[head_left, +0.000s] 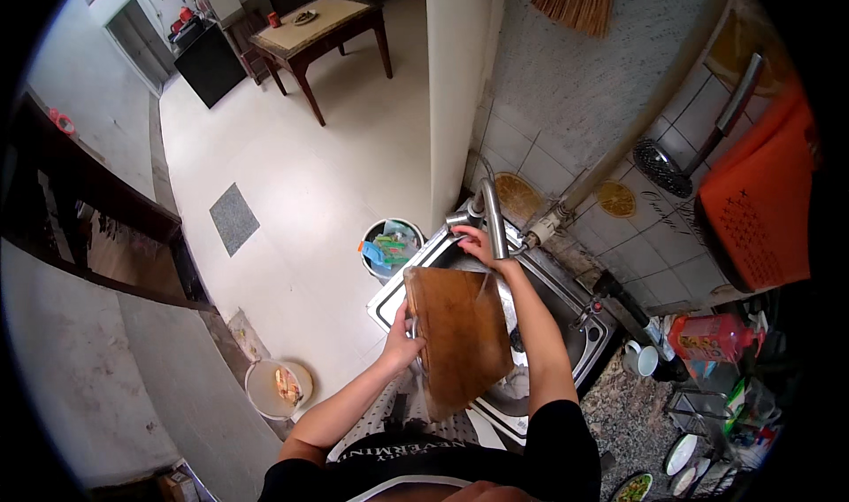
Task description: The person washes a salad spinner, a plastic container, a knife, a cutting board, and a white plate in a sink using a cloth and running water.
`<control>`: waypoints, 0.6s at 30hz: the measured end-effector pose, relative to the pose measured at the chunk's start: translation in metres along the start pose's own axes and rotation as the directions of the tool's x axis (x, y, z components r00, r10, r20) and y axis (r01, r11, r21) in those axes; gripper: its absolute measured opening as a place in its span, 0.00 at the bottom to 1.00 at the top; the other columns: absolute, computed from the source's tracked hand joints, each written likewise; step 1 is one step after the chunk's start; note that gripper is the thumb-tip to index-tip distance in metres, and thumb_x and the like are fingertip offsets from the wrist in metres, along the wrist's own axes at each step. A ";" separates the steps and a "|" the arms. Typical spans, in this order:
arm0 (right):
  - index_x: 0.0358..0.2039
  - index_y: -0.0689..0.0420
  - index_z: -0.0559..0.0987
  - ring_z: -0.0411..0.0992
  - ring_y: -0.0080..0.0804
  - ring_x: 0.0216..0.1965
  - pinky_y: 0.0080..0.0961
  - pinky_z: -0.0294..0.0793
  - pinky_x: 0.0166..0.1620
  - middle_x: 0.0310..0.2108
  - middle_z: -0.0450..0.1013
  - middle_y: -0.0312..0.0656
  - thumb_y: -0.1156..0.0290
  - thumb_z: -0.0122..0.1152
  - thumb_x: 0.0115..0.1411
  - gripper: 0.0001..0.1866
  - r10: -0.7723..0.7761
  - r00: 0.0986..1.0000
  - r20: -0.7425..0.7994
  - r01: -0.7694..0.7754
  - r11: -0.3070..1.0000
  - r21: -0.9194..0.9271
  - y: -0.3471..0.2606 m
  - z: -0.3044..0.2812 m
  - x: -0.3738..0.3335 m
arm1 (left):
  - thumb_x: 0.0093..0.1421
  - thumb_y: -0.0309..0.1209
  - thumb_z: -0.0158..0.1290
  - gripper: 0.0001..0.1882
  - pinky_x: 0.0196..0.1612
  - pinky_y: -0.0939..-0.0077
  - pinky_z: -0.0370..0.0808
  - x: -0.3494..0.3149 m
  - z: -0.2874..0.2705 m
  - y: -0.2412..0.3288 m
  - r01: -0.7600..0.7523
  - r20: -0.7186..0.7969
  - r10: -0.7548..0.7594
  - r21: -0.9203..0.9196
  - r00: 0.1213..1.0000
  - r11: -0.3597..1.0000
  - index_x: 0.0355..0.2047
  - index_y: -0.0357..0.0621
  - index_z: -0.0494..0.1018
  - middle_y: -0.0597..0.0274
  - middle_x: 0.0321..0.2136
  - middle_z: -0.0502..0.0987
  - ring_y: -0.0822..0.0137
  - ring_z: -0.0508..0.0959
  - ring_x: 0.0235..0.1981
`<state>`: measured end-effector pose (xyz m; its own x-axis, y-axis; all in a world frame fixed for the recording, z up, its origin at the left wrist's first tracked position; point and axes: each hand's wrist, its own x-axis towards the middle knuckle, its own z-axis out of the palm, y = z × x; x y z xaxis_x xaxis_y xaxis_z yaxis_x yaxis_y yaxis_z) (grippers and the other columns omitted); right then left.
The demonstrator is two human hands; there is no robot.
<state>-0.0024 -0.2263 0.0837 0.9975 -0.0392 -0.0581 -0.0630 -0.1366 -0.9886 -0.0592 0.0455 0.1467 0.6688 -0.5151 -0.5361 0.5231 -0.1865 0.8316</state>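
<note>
My left hand (402, 341) grips the left edge of a brown wooden cutting board (458, 332) and holds it tilted over the steel sink (579, 329). My right hand (476, 240) reaches past the top of the board to the base of the curved steel tap (492, 217), fingers around the tap handle. The board hides most of the sink bowl beneath it.
A bin with blue and green items (390, 245) stands on the floor left of the sink. A round bowl (278, 387) lies on the floor lower left. A white mug (643, 359), red-capped bottle (712, 337) and dishes sit on the counter at right. An orange board (763, 197) and ladle (665, 169) hang on the tiled wall.
</note>
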 end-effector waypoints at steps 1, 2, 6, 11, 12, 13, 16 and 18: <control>0.43 0.57 0.68 0.66 0.20 0.30 0.14 0.66 0.34 0.37 0.70 0.35 0.71 0.51 0.53 0.15 0.120 0.991 -0.057 -0.111 0.985 0.135 0.021 -0.013 -0.013 | 0.40 0.11 0.44 0.44 0.38 0.79 0.68 0.001 0.001 0.000 0.012 -0.016 -0.011 0.033 1.000 0.999 0.58 0.49 0.43 0.55 0.43 0.66 0.66 0.71 0.38; 0.45 0.55 0.68 0.66 0.19 0.30 0.12 0.66 0.33 0.38 0.69 0.35 0.67 0.51 0.55 0.17 0.244 0.964 -0.107 -0.206 0.938 0.278 0.049 -0.028 -0.028 | 0.40 0.11 0.44 0.43 0.36 0.80 0.68 0.002 0.001 0.004 -0.010 -0.006 0.010 0.031 1.000 0.999 0.58 0.48 0.44 0.55 0.42 0.66 0.66 0.71 0.37; 0.51 0.50 0.63 0.62 0.14 0.25 0.12 0.64 0.27 0.31 0.70 0.32 0.48 0.45 0.56 0.27 0.541 0.760 -0.360 -0.448 0.837 0.314 0.096 0.005 -0.124 | 0.39 0.11 0.45 0.42 0.26 0.82 0.70 -0.032 -0.006 0.036 -0.051 0.045 0.057 -0.118 0.997 0.992 0.56 0.49 0.47 0.54 0.39 0.66 0.70 0.72 0.30; 0.52 0.57 0.62 0.65 0.29 0.42 0.25 0.64 0.44 0.44 0.66 0.42 0.41 0.44 0.52 0.35 0.407 0.890 -0.207 -0.347 0.897 0.274 0.091 0.058 -0.194 | 0.40 0.11 0.42 0.35 0.34 0.73 0.70 -0.086 -0.028 0.087 -0.042 0.131 0.063 -0.156 0.989 0.987 0.50 0.50 0.54 0.57 0.40 0.67 0.64 0.70 0.37; 0.51 0.58 0.63 0.63 0.33 0.47 0.27 0.61 0.49 0.46 0.65 0.44 0.40 0.44 0.51 0.37 0.383 0.909 -0.164 -0.310 0.885 0.348 0.078 0.054 -0.196 | 0.39 0.12 0.40 0.34 0.36 0.68 0.70 -0.094 -0.043 0.089 -0.052 0.136 0.076 -0.173 0.988 0.984 0.50 0.50 0.55 0.56 0.42 0.66 0.61 0.69 0.40; 0.51 0.59 0.63 0.61 0.34 0.49 0.28 0.59 0.50 0.48 0.63 0.45 0.39 0.44 0.51 0.38 0.461 0.871 -0.171 -0.401 0.867 0.295 0.059 0.054 -0.198 | 0.39 0.13 0.40 0.34 0.36 0.65 0.70 -0.108 -0.051 0.095 -0.058 0.105 0.079 -0.185 0.991 0.981 0.50 0.50 0.55 0.56 0.43 0.66 0.60 0.69 0.41; 0.51 0.62 0.62 0.58 0.36 0.51 0.31 0.58 0.51 0.51 0.59 0.48 0.37 0.45 0.49 0.42 0.576 0.783 -0.236 -0.540 0.817 0.202 0.047 0.065 -0.210 | 0.38 0.16 0.40 0.33 0.34 0.62 0.71 -0.140 -0.071 0.107 -0.064 0.120 0.093 -0.222 0.988 0.973 0.49 0.48 0.56 0.56 0.42 0.66 0.57 0.69 0.40; 0.52 0.63 0.60 0.57 0.38 0.52 0.33 0.58 0.51 0.53 0.57 0.49 0.36 0.45 0.48 0.44 0.609 0.753 -0.250 -0.597 0.791 0.129 0.051 0.077 -0.216 | 0.38 0.17 0.42 0.32 0.34 0.63 0.72 -0.141 -0.100 0.101 -0.020 0.199 0.080 -0.286 0.977 0.958 0.48 0.47 0.57 0.55 0.42 0.67 0.57 0.71 0.37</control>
<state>-0.2186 -0.1485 0.0354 0.7049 -0.3598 -0.6112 -0.6419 0.0431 -0.7656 -0.0474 0.1831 0.2914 0.5898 -0.6849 -0.4278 0.6386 0.0713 0.7662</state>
